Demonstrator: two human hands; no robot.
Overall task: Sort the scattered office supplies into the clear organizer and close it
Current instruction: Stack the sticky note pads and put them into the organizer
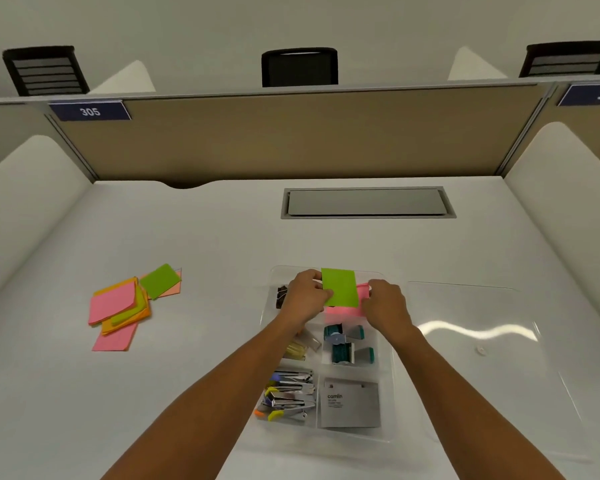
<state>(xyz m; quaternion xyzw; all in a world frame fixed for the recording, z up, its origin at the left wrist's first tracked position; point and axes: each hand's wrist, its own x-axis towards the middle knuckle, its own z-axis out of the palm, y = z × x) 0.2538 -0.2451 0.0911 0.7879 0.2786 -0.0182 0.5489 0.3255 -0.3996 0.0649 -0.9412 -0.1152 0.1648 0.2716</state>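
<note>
L hand (305, 295) pinching left edge of green sticky pad (339, 287), pad held upright above far compartments of clear organizer (388, 393). R hand (385, 306) curled at pad's right side, fingers on pink notes (347, 311) just below; grip on pad itself not discernible. Under wrists: teal stamps (347, 342), staplers (290, 396), grey card pack (350, 405). Binder clips (282, 295) just left of L hand. Loose sticky notes (125, 306) well left of L hand on desk (187, 358). Clear lid (482, 341) lying open, right of R hand.
</note>
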